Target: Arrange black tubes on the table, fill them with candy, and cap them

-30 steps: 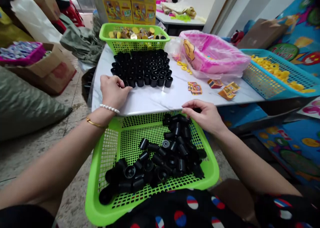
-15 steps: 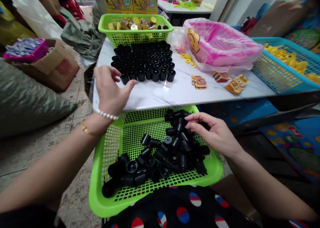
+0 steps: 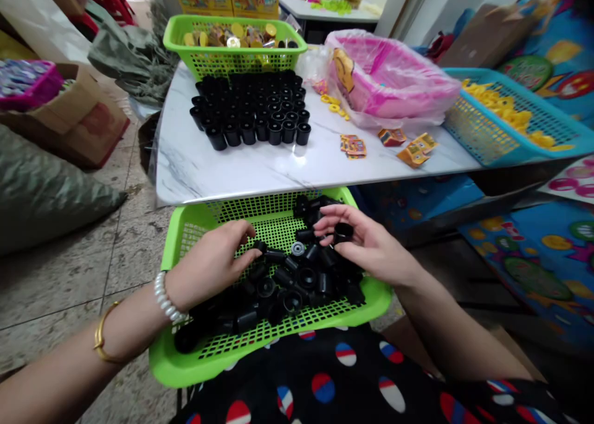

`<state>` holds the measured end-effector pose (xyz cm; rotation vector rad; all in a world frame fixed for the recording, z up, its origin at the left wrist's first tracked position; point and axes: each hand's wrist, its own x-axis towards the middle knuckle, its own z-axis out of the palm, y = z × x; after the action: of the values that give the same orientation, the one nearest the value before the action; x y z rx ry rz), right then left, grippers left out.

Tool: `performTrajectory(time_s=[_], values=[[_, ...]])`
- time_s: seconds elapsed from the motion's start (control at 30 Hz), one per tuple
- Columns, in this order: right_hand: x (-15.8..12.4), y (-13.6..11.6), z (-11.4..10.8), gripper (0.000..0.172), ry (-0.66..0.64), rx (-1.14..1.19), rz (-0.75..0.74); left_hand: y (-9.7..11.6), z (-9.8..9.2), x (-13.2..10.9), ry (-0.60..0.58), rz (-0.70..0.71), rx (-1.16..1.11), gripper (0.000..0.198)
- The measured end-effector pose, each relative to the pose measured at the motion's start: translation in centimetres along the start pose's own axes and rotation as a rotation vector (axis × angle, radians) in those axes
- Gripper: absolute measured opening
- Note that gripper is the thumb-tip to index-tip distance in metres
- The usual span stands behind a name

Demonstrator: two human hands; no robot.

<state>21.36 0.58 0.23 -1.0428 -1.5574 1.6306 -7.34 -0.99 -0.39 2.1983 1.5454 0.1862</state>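
Loose small black plastic cups (image 3: 307, 278) lie jumbled in a green plastic basket (image 3: 160, 343) below the table edge. My left hand (image 3: 218, 257) reaches into its left side, thumb and forefinger apart, their tips beside one black cup (image 3: 260, 246). My right hand (image 3: 371, 244), over the right side of the basket, has its fingers curled around another black cup (image 3: 343, 233), whose round open end faces up. On the white marbled table (image 3: 208, 173), many similar black cups (image 3: 275, 133) stand upright in close rows.
Behind the rows sits a green basket (image 3: 185, 54) of gold-coloured pieces. A plastic-lined pink basket (image 3: 394, 102) and a blue basket (image 3: 492, 145) of yellow pieces stand to the right. Small printed packets (image 3: 353, 147) and yellow rings (image 3: 334, 108) lie on the table.
My left hand has come down from the front of the rows into the basket. A black cup now shows upright in my right hand. The view has shifted slightly.
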Motion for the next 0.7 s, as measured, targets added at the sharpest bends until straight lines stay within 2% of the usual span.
performTrajectory(time_s=[0.1, 0.17, 0.23, 0.37, 0.47, 0.53, 0.6, 0.7], values=[[0.3, 1.1, 0.1, 0.047, -0.014, -0.005, -0.027, 0.9, 0.6, 1.2, -0.069, 0.166, 0.046, 0.014], [0.5, 2.1, 0.1, 0.047, 0.015, 0.01, -0.048, 1.2, 1.4, 1.5, -0.11, 0.257, 0.079, 0.018], [0.5, 3.1, 0.2, 0.052, 0.033, 0.063, -0.087, 1.0, 2.1, 1.7, -0.089, 0.274, 0.102, 0.025], [0.8, 4.2, 0.3, 0.059, -0.049, 0.156, -0.137, -0.3, 3.4, 2.3, -0.035, 0.24, 0.1, 0.037], [1.4, 4.6, 0.4, 0.047, -0.07, 0.175, -0.078, -0.9, 4.0, 2.9, 0.001, 0.162, 0.081, 0.035], [1.9, 4.8, 0.5, 0.036, -0.055, 0.212, -0.032, -1.0, 4.2, 3.1, 0.067, 0.064, 0.068, 0.042], [2.1, 4.8, 0.5, 0.033, -0.034, 0.244, -0.026, -0.8, 3.7, 2.8, 0.146, -0.045, 0.056, 0.045], [1.4, 3.7, 0.6, 0.032, 0.033, 0.245, -0.081, 0.7, 1.9, 1.3, 0.212, -0.131, 0.019, 0.029]])
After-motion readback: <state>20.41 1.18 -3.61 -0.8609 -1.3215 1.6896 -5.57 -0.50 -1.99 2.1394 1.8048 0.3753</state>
